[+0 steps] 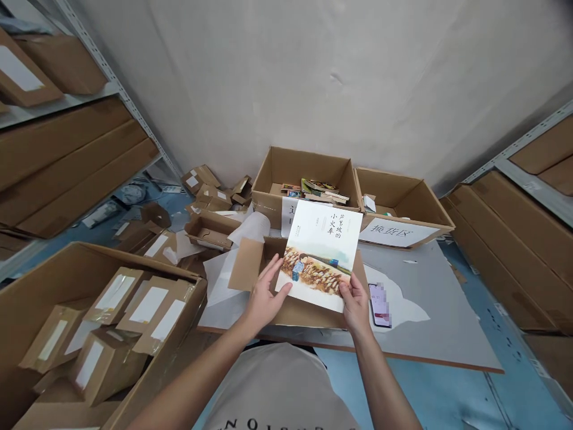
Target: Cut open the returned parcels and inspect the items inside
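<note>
A picture book point(319, 254) with a white cover is held up in front of me. Its cover shows a child in a striped shirt and dark Chinese lettering. My left hand point(266, 295) is at the book's left edge, thumb over the lower left corner and fingertips against the side. On the lower right corner, my right hand point(357, 304) pinches the cover with its thumb in front; its other fingers are partly hidden behind. Beneath the book stands an open cardboard box point(246, 266), its inside mostly covered from view.
A carton of books point(307, 167) and a labelled carton point(398, 230) line the back of the grey table point(441, 316). A phone point(380, 304) lies to the right. At left, a large carton point(147, 257) contains several small parcels. Shelves with boxes flank both sides.
</note>
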A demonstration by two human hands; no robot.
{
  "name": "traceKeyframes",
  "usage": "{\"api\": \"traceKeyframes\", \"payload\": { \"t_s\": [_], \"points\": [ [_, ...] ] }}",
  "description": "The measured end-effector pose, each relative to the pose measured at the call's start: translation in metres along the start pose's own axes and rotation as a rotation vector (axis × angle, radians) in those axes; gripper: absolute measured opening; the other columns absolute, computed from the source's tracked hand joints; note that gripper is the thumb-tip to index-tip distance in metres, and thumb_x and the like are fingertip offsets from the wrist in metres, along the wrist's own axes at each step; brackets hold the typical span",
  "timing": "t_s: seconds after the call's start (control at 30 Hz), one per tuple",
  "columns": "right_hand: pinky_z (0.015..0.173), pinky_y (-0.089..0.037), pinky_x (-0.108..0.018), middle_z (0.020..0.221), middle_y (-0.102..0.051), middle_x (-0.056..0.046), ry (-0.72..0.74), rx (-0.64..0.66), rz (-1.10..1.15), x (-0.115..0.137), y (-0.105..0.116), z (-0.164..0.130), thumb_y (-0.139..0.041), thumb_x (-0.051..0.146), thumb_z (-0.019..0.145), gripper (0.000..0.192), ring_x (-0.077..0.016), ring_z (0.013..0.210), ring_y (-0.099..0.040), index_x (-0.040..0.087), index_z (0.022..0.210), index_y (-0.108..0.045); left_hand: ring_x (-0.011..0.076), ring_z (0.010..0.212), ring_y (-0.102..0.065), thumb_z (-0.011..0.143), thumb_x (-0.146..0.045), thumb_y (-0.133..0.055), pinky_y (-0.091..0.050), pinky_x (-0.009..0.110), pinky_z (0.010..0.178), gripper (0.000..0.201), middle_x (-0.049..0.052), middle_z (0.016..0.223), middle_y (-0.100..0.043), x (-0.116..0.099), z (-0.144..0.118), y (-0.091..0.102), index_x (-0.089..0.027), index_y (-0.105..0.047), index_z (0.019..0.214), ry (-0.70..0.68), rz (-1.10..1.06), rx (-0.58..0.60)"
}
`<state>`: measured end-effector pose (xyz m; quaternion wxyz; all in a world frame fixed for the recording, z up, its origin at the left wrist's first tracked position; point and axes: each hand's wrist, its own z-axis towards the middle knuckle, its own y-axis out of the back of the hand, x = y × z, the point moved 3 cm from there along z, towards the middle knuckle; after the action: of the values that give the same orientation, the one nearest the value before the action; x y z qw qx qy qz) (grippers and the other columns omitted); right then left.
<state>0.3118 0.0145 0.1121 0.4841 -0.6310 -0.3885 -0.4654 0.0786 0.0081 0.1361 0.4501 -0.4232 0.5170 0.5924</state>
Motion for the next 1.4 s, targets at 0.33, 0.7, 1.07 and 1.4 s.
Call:
{"api": "traceKeyframes", "payload": {
  "t_s": [0.33,0.7,1.07,1.4],
  "points": [
    [0.08,-0.058,-0.03,0.126,-0.063,-0.008,0.644,0.194,-0.722,0.027,-0.051,-0.048,-0.05,0.023,0.09,0.049,-0.0201,0.097,-0.069,0.024,0.139,-0.046,0.0321,0.132,-0.041,0.08,-0.047,-0.064,-0.038,0.044,0.108,0.074,0.016,0.146,-0.04,-0.045,-0.021,-0.054,-0.018,-0.035,0.143,-0.027,-0.435,0.297],
    [0.112,-0.025,-0.056,0.149,-0.037,-0.01,0.466,0.109,-0.796,0.036,-0.03,-0.018,-0.062,0.038,0.083,0.062,-0.0311,0.139,-0.032,0.022,0.14,-0.044,0.0291,0.104,-0.064,0.068,-0.045,-0.076,-0.049,0.044,0.093,0.07,0.01,0.114,-0.068,-0.004,0.002,-0.015,-0.02,-0.05,0.129,0.396,-0.928,0.036],
    [0.087,-0.053,-0.037,0.116,-0.068,-0.007,-0.169,0.145,0.176,0.0,-0.024,-0.024,-0.073,0.04,0.075,0.055,-0.0229,0.1,-0.066,0.024,0.125,-0.055,0.0277,0.103,-0.065,0.076,-0.036,-0.072,-0.049,0.04,0.092,0.065,0.01,0.114,-0.068,0.019,0.007,-0.008,-0.022,-0.047,0.134,0.382,-0.877,0.182],
    [0.086,-0.053,-0.038,0.115,-0.068,-0.008,-0.138,0.109,0.158,0.004,-0.022,-0.025,-0.072,0.039,0.075,0.06,-0.0233,0.099,-0.066,0.025,0.129,-0.052,0.0293,0.112,-0.06,0.077,-0.037,-0.07,-0.047,0.044,0.095,0.065,0.012,0.122,-0.064,0.017,0.013,-0.008,-0.021,-0.046,0.135,0.329,-0.824,0.206]
  ]
}}
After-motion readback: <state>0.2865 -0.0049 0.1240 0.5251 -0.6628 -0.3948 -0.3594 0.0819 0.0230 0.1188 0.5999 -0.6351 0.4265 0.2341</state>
